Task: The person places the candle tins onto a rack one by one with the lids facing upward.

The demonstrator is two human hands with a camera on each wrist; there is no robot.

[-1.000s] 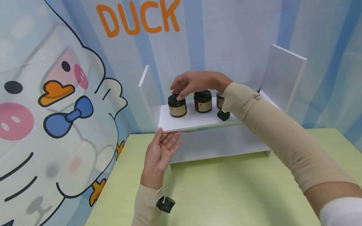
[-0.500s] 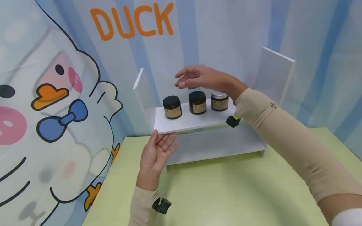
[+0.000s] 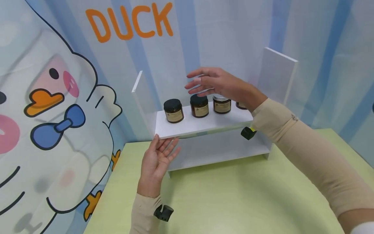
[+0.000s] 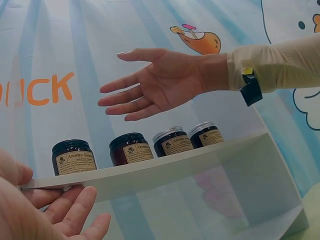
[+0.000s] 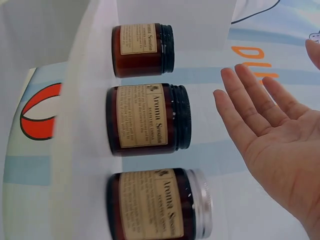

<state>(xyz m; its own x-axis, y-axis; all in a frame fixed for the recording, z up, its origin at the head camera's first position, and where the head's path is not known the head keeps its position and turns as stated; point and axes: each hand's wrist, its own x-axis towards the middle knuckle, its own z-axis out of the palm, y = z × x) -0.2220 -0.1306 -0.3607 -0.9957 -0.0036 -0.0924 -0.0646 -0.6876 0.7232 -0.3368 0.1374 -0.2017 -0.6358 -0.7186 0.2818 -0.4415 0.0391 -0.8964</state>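
My left hand (image 3: 156, 162) holds the front left corner of a white two-tier shelf (image 3: 166, 130), thumb at the board's edge and fingers under it. On the upper board stand scented candle jars in a row, brown glass with tan labels. At the left is a black-lidded candle jar (image 3: 173, 111), then a second black-lidded candle jar (image 3: 199, 106). Right of these come a silver-lidded candle jar (image 3: 222, 104) and another silver-lidded candle jar (image 4: 206, 135), partly hidden by my right wrist in the head view. Above the jars my right hand (image 3: 219, 81) hovers with fingers extended, holding nothing.
White side panels rise at the shelf's left (image 3: 143, 97) and right (image 3: 277, 73) ends. Its lower board (image 3: 216, 151) sits above a pale green table (image 3: 228, 195). Behind hangs a blue striped backdrop (image 3: 228, 35) with a cartoon duck.
My right hand has lifted off the leftmost candle jar and drawn up and to the right, fingers spreading. The left hand stays at the shelf corner. The head view has shifted slightly.
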